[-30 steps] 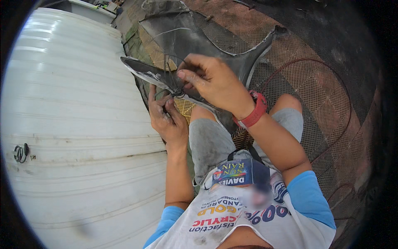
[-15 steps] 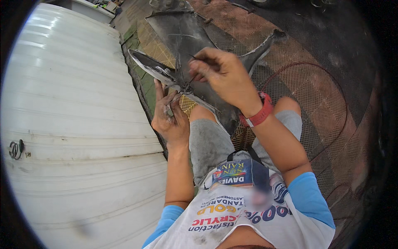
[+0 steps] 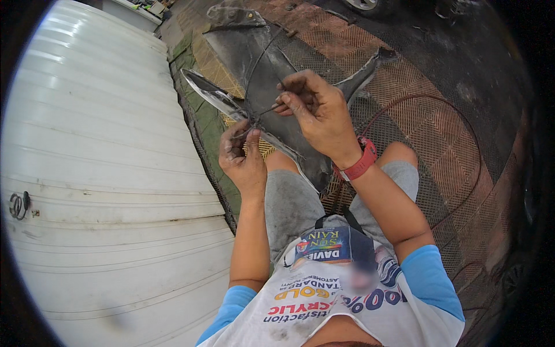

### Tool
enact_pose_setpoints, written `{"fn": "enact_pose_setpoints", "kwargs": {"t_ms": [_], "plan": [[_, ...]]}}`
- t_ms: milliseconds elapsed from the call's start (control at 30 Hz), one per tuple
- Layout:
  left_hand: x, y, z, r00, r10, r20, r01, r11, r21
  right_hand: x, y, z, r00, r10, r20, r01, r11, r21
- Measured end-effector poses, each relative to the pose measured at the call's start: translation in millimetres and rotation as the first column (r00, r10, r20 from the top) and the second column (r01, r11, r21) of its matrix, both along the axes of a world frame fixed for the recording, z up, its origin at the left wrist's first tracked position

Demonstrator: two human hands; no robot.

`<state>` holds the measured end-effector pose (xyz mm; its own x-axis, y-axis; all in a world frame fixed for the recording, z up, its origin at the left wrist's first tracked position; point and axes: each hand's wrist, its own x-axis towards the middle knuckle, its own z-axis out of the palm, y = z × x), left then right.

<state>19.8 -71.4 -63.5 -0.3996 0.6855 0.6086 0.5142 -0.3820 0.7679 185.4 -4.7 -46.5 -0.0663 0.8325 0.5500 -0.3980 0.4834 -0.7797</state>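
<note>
Cord (image 3: 267, 110), pinched by right grip (image 3: 321, 113), slanting leftward to its tangle (image 3: 254, 122), left grip (image 3: 244, 161) pinching there, dark panel (image 3: 231, 47) beyond.

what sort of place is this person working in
Probably a vehicle body repair workshop or yard, though that is a judgement: a wheel shows at the top edge, a dark, fender-like panel lies ahead, and a reddish hose runs over the patterned floor.
</note>
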Motion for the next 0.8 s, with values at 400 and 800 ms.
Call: {"fn": "enact_pose_setpoints", "kwargs": {"t_ms": [400,800], "plan": [[-10,-14,39,0.785,0.040,-0.619,0.043,0.992,0.119,16,16,26,0.986,0.129,0.108,-0.107,0.976,-0.190],[-6,0,7,0.976,-0.110,-0.187,0.115,0.993,0.016,12,0,29,0.970,0.101,0.223,-0.083,0.992,-0.091]]}}
